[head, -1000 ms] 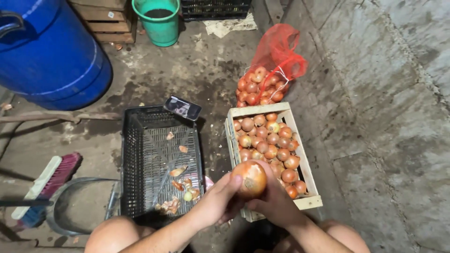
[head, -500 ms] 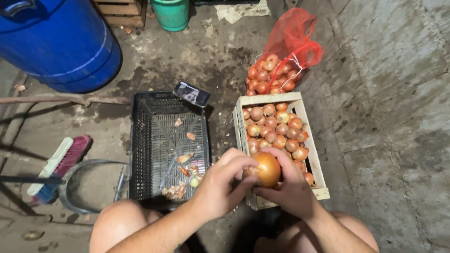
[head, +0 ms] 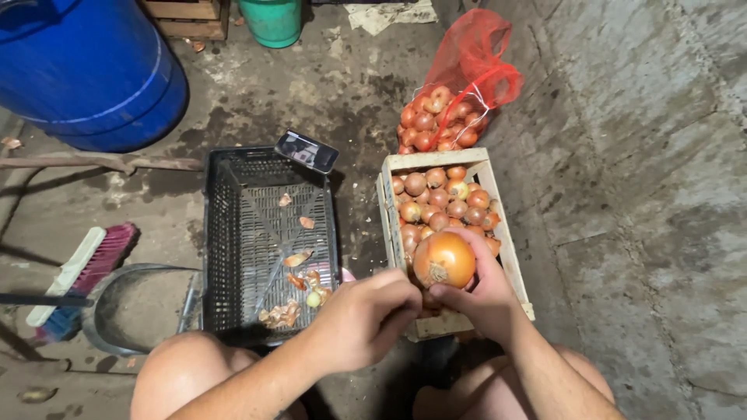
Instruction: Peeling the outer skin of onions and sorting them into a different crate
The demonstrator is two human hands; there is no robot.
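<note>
Rough, stained concrete floor (head: 311,93) runs up to a grey concrete wall (head: 638,155) on the right, and the person sits low over it with bare knees showing at the bottom edge. Their right hand (head: 486,299) cups a large round golden-brown onion (head: 444,259) from beneath, fingers curled up around its far side, holding it just above the near end of a pale wooden slatted crate (head: 510,257) filled with smaller onions. Their left hand (head: 366,319) is loosely closed, fingers bent inward, with the fingertips close against the right thumb just below the onion; whether it pinches any skin I cannot tell. Just left of the wooden crate sits a black plastic lattice crate (head: 222,233) with scraps of onion peel (head: 284,311) scattered on its bottom, and a dark phone (head: 306,151) rests on its far rim. Beyond the wooden crate lies a red mesh sack (head: 467,70) of onions. A big blue plastic barrel (head: 85,70) stands far left, a green bucket (head: 271,19) at the top, and a pink-bristled brush (head: 82,268) lies near the left knee.
</note>
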